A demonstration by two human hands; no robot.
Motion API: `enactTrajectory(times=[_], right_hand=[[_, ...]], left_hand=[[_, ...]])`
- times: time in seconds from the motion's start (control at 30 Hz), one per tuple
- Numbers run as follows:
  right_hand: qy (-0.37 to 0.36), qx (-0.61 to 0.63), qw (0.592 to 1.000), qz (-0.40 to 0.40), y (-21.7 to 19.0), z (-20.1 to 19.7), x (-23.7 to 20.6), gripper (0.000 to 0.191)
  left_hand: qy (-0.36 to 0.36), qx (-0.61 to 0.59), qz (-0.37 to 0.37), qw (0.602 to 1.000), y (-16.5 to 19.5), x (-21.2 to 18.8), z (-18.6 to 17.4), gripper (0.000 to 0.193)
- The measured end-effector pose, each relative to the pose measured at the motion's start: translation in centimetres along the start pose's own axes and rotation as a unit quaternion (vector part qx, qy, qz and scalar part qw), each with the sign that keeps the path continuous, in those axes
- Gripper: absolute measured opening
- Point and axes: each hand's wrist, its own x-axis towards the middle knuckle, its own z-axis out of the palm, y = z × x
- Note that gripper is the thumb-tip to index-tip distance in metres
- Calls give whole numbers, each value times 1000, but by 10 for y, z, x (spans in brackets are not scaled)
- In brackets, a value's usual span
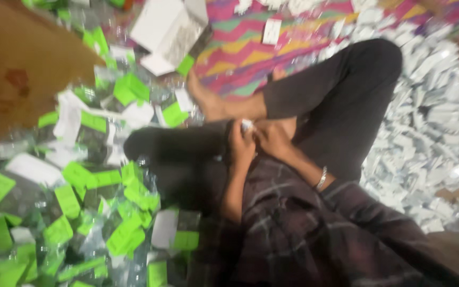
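A small white piece [247, 125] is pinched between the two hands, which are brought together just above the crossed legs [314, 101] in dark trousers. The left hand [240, 146] is closed around the lower side of the piece, and the right hand [272, 137] is curled against it from the other side, a metal bangle [322, 178] being worn on that wrist. The picture is blurred, so what kind of piece it is cannot be told. It is held close to the body and over the lap, seemingly so that both sets of fingertips can work on it at once.

To the left of the legs, a loose heap of clear packets with green cards [81, 196] is spread over the floor, within reach of the left hand. To the right of the legs, a second heap of small white packets [431, 122] is piled, kept apart from the green ones. Beyond the legs, an open white box [168, 32] is seen lying on a striped cloth of many colours [245, 48]. A brown cardboard flap [17, 64] stands at the far left of the legs.
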Motion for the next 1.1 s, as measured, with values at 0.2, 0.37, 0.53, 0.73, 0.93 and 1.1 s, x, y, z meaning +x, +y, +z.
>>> enactTrajectory(times=[0.2, 0.37, 0.53, 0.73, 0.93, 1.1], right_hand=[[88, 51, 994, -38, -2, 9, -10, 22], [106, 121, 987, -9, -5, 17, -14, 22], [227, 335, 910, 85, -8, -4, 6, 29], [102, 235, 964, 66, -24, -15, -1, 28], [27, 203, 976, 77, -27, -8, -5, 25], [53, 177, 980, 69, -10, -1, -1, 18]], left_hand=[[59, 40, 63, 995, 37, -7, -1, 26], [79, 47, 45, 995, 58, -13, -5, 27], [110, 45, 102, 988, 62, -37, 3, 24], [119, -294, -176, 932, 19, -20, 7, 40], [54, -381, -239, 892, -4, -19, 11, 43], [21, -316, -221, 922, -2, -16, 9, 36]])
